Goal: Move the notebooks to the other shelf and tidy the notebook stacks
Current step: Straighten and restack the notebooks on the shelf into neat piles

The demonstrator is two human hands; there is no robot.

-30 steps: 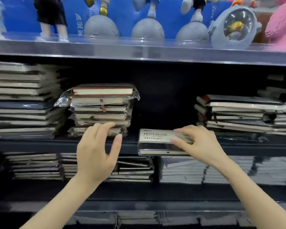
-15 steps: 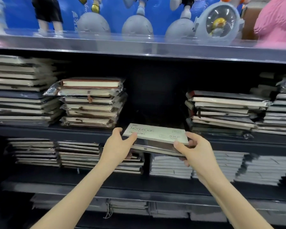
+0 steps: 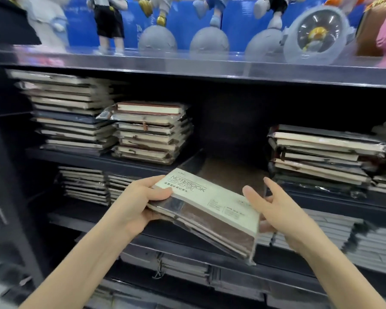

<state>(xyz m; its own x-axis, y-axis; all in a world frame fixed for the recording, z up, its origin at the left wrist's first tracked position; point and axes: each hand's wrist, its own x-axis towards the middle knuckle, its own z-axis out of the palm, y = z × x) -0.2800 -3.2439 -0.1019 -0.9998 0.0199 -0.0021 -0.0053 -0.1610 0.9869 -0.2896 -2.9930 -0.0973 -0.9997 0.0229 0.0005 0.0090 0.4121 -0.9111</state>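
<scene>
Left hand [image 3: 138,201]: is gripping the notebook bundle's [image 3: 210,210] left end, thumb on top.
Bundle: is hanging tilted, right end low, before the middle shelf's [image 3: 103,160] gap.
Right hand [image 3: 274,208]: is cupping the right end from underneath, thumb raised.
Risk: slick wrap probably is letting books slide toward the low corner.
Writing: "NOTEBOOK GENERAL" is showing; smaller print is unreadable.
</scene>
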